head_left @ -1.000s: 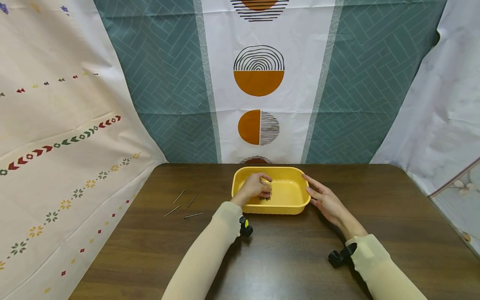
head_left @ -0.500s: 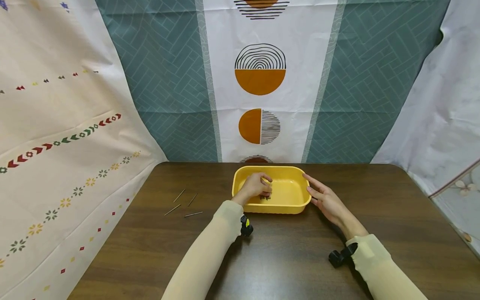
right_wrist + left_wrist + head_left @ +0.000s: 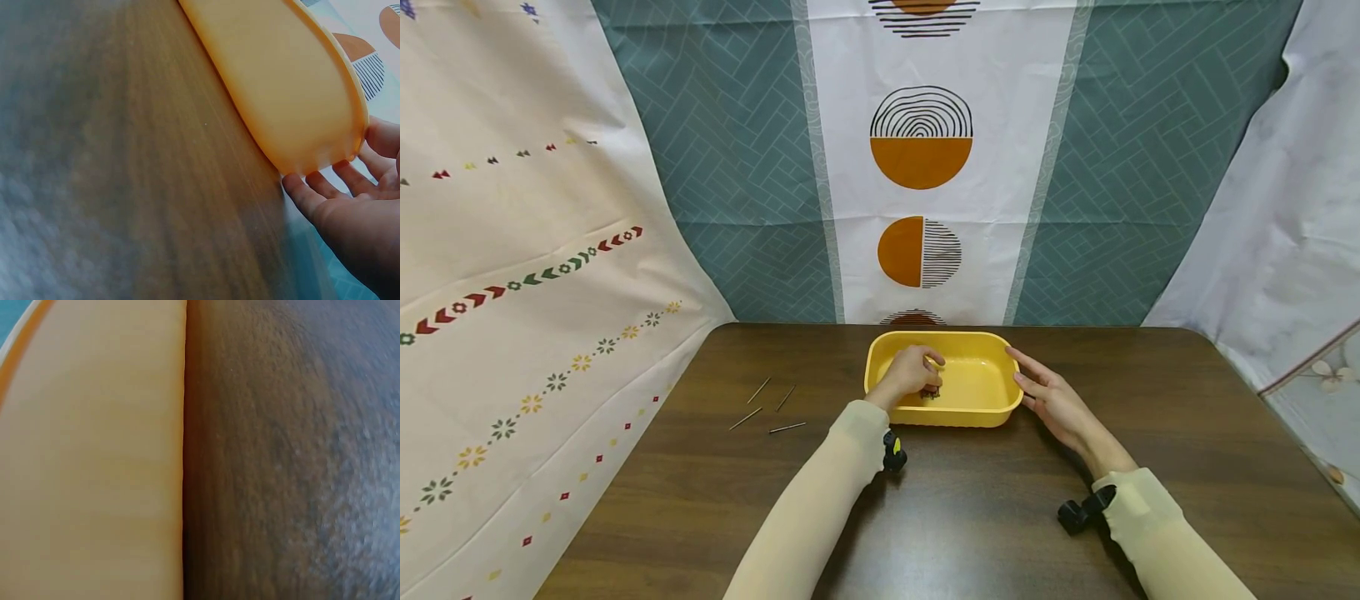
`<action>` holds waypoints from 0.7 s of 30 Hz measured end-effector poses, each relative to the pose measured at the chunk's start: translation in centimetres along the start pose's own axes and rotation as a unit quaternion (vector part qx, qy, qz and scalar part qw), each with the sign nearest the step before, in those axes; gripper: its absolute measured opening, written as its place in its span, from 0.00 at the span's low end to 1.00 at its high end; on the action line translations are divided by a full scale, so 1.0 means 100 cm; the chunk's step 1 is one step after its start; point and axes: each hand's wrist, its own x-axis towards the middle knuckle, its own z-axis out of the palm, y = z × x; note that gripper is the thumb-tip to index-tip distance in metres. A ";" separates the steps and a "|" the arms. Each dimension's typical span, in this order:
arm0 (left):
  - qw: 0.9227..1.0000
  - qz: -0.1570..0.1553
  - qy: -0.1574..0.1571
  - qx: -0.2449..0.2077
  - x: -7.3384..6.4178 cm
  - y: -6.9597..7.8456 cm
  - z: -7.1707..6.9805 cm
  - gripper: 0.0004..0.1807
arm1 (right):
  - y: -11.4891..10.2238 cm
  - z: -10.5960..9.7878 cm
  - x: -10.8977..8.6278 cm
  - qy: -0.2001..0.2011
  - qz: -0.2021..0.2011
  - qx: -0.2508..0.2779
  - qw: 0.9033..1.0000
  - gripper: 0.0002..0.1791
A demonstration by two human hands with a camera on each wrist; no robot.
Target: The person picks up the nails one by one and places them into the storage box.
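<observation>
My left hand (image 3: 912,372) reaches inside a yellow plastic tray (image 3: 981,414), its fingers curled down around thin metal nails near the tray floor. Several nail ends (image 3: 930,395) show just below the fingertips; the rest are hidden by the hand. At the tray's right end, my right hand (image 3: 1054,407) rests with fairly straight, spread fingers against the outside wall. In the right wrist view, the fingertips (image 3: 294,181) of that hand touch the end wall of the tray (image 3: 281,81). The left wrist view has only the tray's side wall (image 3: 94,456), not the hand.
Several loose nails (image 3: 745,419) lie scattered on the brown wooden table (image 3: 955,517), left of the tray. Behind the table's far edge hangs a patterned cloth (image 3: 921,275). Pale cloths flank both sides of the table.
The upright nail seen beside my left fingers earlier barely shows now, and those fingers have shifted slightly lower and inward. My right hand keeps its place on the tray.
</observation>
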 end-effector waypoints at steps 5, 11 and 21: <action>0.999 0.005 0.011 -0.032 0.002 0.001 -0.001 0.13 | 0.000 0.000 0.000 0.002 0.000 0.004 1.000 0.34; 0.994 0.005 0.020 -0.108 0.004 0.003 -0.005 0.12 | 0.001 0.001 -0.001 0.006 0.005 0.006 1.000 0.34; 0.990 0.033 0.034 -0.131 -0.005 0.014 -0.036 0.15 | -0.001 0.001 -0.001 0.005 0.003 0.003 1.000 0.34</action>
